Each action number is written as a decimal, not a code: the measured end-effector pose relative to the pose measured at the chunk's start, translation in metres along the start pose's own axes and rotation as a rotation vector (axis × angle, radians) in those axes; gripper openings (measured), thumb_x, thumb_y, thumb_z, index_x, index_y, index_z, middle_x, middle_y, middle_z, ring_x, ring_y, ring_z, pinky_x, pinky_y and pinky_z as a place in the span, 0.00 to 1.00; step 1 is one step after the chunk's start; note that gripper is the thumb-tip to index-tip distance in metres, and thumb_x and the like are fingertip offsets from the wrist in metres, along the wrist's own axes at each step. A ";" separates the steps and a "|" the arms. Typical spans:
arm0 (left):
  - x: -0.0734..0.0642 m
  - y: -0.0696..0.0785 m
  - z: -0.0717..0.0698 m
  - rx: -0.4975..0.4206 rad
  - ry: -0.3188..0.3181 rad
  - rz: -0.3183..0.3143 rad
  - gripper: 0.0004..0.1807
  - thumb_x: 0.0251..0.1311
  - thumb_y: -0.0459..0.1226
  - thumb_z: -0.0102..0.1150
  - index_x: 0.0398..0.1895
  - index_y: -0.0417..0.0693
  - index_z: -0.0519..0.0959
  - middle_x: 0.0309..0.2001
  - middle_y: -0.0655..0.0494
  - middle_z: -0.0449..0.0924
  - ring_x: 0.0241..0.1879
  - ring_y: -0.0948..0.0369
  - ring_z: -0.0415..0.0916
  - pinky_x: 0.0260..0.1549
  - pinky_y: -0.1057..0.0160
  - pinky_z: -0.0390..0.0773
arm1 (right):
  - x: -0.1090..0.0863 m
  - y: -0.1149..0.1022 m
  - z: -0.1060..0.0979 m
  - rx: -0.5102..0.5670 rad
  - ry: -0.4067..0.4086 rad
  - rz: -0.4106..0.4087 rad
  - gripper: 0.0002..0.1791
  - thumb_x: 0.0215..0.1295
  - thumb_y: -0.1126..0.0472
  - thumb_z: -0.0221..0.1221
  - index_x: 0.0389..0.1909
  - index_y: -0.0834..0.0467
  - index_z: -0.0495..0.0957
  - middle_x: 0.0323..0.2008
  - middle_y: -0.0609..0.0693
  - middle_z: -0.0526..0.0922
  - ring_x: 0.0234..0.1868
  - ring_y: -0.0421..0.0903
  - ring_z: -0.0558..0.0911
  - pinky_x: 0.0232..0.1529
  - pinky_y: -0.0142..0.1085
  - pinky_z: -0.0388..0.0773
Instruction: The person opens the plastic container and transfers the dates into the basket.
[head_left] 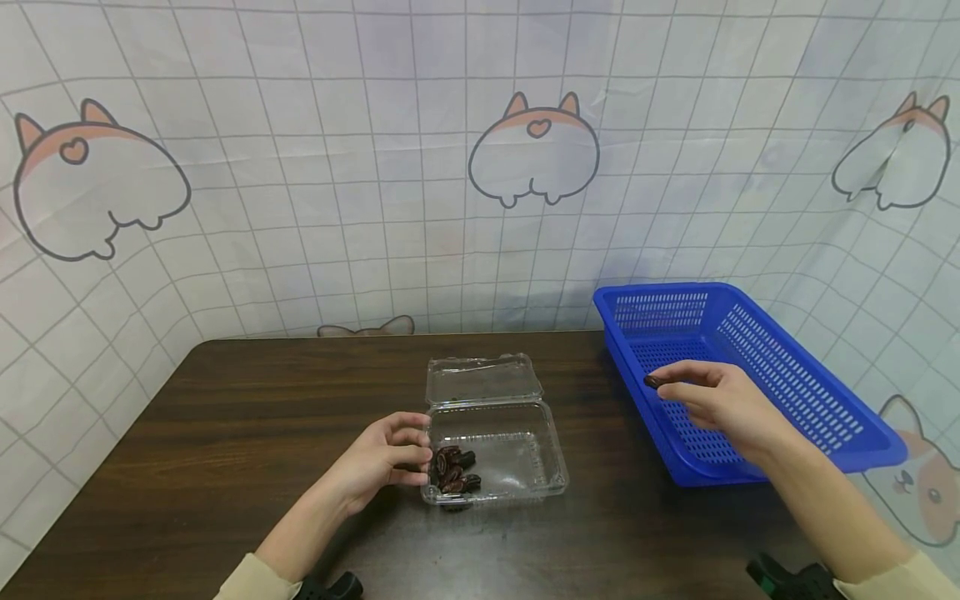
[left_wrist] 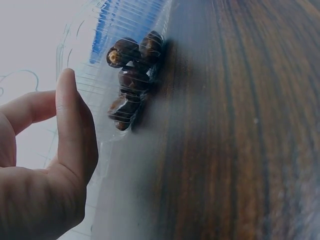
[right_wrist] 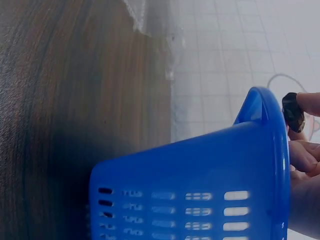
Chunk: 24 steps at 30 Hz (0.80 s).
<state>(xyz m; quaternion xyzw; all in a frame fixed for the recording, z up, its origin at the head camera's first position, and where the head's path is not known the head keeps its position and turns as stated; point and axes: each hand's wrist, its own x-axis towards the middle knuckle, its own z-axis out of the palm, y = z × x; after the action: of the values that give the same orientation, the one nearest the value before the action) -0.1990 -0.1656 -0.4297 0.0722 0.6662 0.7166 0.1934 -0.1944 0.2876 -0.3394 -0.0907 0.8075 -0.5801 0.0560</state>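
Observation:
Between thumb and fingertips my right hand [head_left: 720,404] pinches a dark brown, wrinkled date [head_left: 654,382], above the left part of the blue plastic basket [head_left: 637,396]. In the right wrist view that date [right_wrist: 293,111] shows just beyond the basket rim [right_wrist: 278,135]. A clear plastic clamshell box [head_left: 525,458] sits mid-table, its lid [head_left: 483,379] folded back. Several dates [head_left: 453,473] lie heaped in its left front corner. My left hand [head_left: 386,454] rests its extended fingers against the box's left side. Through the clear wall the left wrist view shows the dates [left_wrist: 131,77] up close.
The dark wooden table [head_left: 247,417] carries the box and the basket, which stands at its right side with slotted walls. Behind and around hangs a white gridded cloth [head_left: 337,192] with cartoon animal prints.

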 end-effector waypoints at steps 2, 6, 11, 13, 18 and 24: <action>0.000 0.000 0.000 -0.001 0.000 -0.001 0.31 0.65 0.25 0.62 0.69 0.28 0.61 0.41 0.51 0.75 0.36 0.57 0.78 0.38 0.58 0.87 | -0.001 0.002 -0.002 -0.001 0.010 0.011 0.15 0.73 0.58 0.63 0.54 0.62 0.82 0.43 0.48 0.82 0.17 0.41 0.58 0.27 0.51 0.50; 0.000 -0.001 0.000 0.001 -0.001 -0.002 0.32 0.65 0.25 0.62 0.69 0.29 0.61 0.41 0.50 0.75 0.36 0.56 0.78 0.37 0.58 0.87 | -0.003 0.006 -0.005 0.004 0.021 0.013 0.11 0.74 0.60 0.62 0.51 0.61 0.83 0.42 0.48 0.83 0.17 0.41 0.58 0.25 0.50 0.49; 0.000 -0.001 -0.001 0.002 -0.004 0.002 0.32 0.65 0.25 0.62 0.69 0.28 0.60 0.42 0.50 0.75 0.36 0.56 0.78 0.38 0.58 0.87 | -0.006 0.011 -0.011 0.011 0.031 0.016 0.09 0.75 0.61 0.60 0.50 0.58 0.84 0.42 0.44 0.84 0.17 0.42 0.57 0.22 0.46 0.49; 0.000 -0.001 -0.001 0.000 -0.006 0.004 0.33 0.65 0.25 0.62 0.69 0.28 0.60 0.42 0.50 0.75 0.36 0.56 0.78 0.38 0.58 0.87 | -0.007 0.013 -0.015 0.008 0.039 0.026 0.09 0.75 0.60 0.61 0.50 0.57 0.84 0.42 0.44 0.83 0.17 0.42 0.57 0.22 0.46 0.49; 0.000 -0.001 -0.001 0.001 -0.009 0.004 0.32 0.65 0.25 0.62 0.70 0.28 0.59 0.42 0.50 0.75 0.37 0.56 0.78 0.38 0.58 0.87 | -0.012 0.018 -0.024 -0.015 0.059 0.043 0.09 0.75 0.59 0.61 0.50 0.56 0.85 0.41 0.43 0.81 0.17 0.43 0.56 0.22 0.47 0.49; 0.000 -0.001 -0.001 0.004 -0.008 0.002 0.32 0.65 0.25 0.62 0.69 0.28 0.60 0.42 0.50 0.75 0.37 0.56 0.78 0.38 0.58 0.87 | -0.018 0.021 -0.032 0.009 0.074 0.031 0.08 0.76 0.60 0.60 0.48 0.52 0.87 0.38 0.41 0.80 0.16 0.46 0.55 0.21 0.47 0.48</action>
<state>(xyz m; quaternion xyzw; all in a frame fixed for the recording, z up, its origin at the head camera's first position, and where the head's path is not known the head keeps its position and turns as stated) -0.1994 -0.1667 -0.4308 0.0761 0.6667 0.7153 0.1953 -0.1851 0.3275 -0.3498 -0.0564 0.8078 -0.5857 0.0353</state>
